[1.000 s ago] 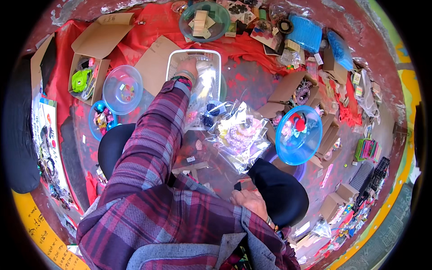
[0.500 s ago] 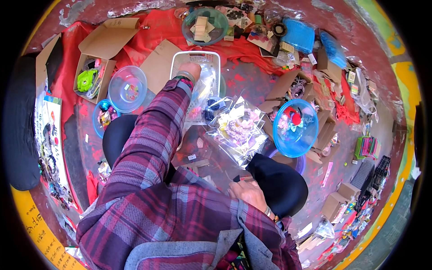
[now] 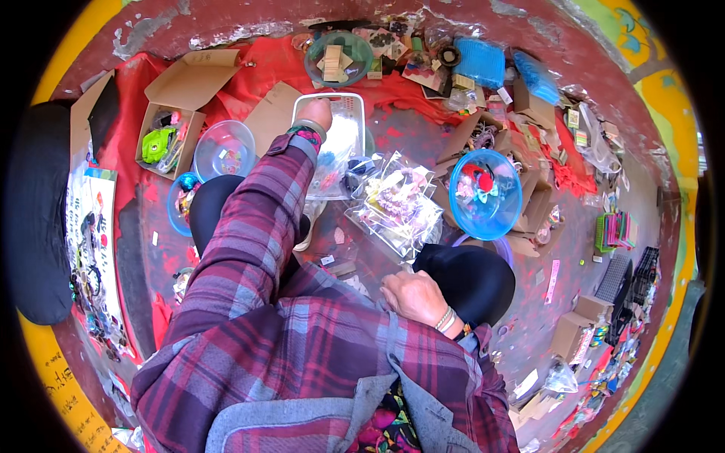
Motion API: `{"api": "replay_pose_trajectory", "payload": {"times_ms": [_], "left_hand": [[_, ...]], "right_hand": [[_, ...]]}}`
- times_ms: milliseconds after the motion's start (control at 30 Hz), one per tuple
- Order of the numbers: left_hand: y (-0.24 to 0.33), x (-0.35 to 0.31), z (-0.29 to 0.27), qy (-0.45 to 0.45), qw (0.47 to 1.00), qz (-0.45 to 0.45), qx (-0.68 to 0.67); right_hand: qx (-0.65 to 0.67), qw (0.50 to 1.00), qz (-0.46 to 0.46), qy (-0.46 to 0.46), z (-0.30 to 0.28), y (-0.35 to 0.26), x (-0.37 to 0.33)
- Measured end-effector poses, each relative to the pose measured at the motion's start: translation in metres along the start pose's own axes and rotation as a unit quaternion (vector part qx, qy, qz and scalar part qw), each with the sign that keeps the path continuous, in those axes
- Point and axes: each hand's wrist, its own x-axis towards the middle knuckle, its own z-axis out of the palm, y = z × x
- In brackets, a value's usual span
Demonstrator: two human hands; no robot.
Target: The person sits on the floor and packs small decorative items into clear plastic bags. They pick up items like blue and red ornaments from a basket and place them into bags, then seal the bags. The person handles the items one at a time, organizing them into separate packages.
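A person in a plaid shirt works at floor level, left arm stretched forward over a white basket [image 3: 343, 99] on the paint-stained floor [image 3: 408, 128]. The left hand [image 3: 316, 115] is at the basket's far left corner, its back uppermost and its fingers hidden; whether they are apart, together or clamped on something cannot be told. Clear plastic wrapping [image 3: 341, 140] lies just beside it, shining along the basket's right side toward the near edge. The right hand [image 3: 415, 296] rests by the right knee [image 3: 468, 283], fingers curled loosely together, with nothing visible in its grasp, though the palm is out of sight. Just beyond that knee, clear packets of pastel flowered ornaments [image 3: 396, 200] lie beside the basket's near right corner, next to a dark blue bow [image 3: 359, 175]. Farther right stands a blue bowl [image 3: 483, 220] of small ornaments; left of the basket sits a clear bowl [image 3: 215, 143]. Such slick film looks likely to slide, so handling inside the basket is probably best done with a fingertip pinch on one folded edge, wrist kept above the rim and sleeve clear of the packets, while the free right hand could steady the basket's near edge against tipping.
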Motion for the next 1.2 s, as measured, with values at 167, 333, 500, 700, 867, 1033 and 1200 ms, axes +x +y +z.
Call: {"api": "replay_pose_trajectory", "payload": {"times_ms": [167, 333, 500, 700, 867, 1033, 1200], "left_hand": [[0.004, -0.01, -0.051, 0.046, 0.997, 0.005, -0.06], [0.033, -0.055, -0.141, 0.108, 0.986, 0.077, -0.097], [0.041, -0.11, -0.202, 0.159, 0.937, 0.139, -0.276], [0.012, -0.155, -0.217, 0.256, 0.933, 0.137, -0.211], [0.002, -0.179, -0.214, 0.208, 0.874, 0.138, -0.418], [0.02, -0.217, -0.231, 0.042, 0.71, 0.129, -0.691], [0.033, -0.236, -0.222, -0.082, 0.542, 0.138, -0.825]], "right_hand": [[-0.012, 1.0, -0.012, 0.013, -0.005, -0.008, -0.005], [0.0, 0.999, 0.017, 0.052, -0.001, -0.006, -0.006], [0.026, 0.99, 0.057, 0.13, -0.008, -0.005, -0.008], [0.024, 0.99, 0.051, 0.128, -0.003, -0.009, -0.013], [0.03, 0.989, 0.088, 0.116, 0.0, -0.007, -0.013], [0.344, 0.902, 0.109, 0.238, -0.003, 0.0, -0.002], [0.676, 0.697, 0.129, 0.199, -0.024, 0.001, 0.001]]}}
